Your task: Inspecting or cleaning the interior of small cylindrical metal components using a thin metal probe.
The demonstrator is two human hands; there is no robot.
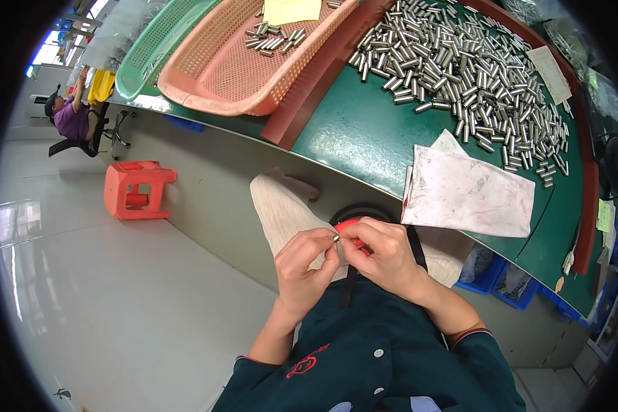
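My left hand (303, 266) pinches a small shiny metal cylinder (336, 238) between thumb and fingertips, over my lap. From the other side, my right hand (386, 255) has its thumb and forefinger closed on the same piece; the fingers cover most of it. Behind my right fingers a red and black thing (349, 224) shows in part, and I cannot make out what it is. On the green table (336, 130) lies a wide heap of short metal cylinders (453, 75). A stained white cloth (470, 192) is folded at the table's near edge.
A pink basket (254, 103) with some cylinders and a yellow paper stands beside a green basket (132, 75). Between basket and heap runs a reddish-brown strip (302, 103). Blue bins (491, 278) sit below the table. A red stool (137, 189) and a seated person (72, 118) are leftward.
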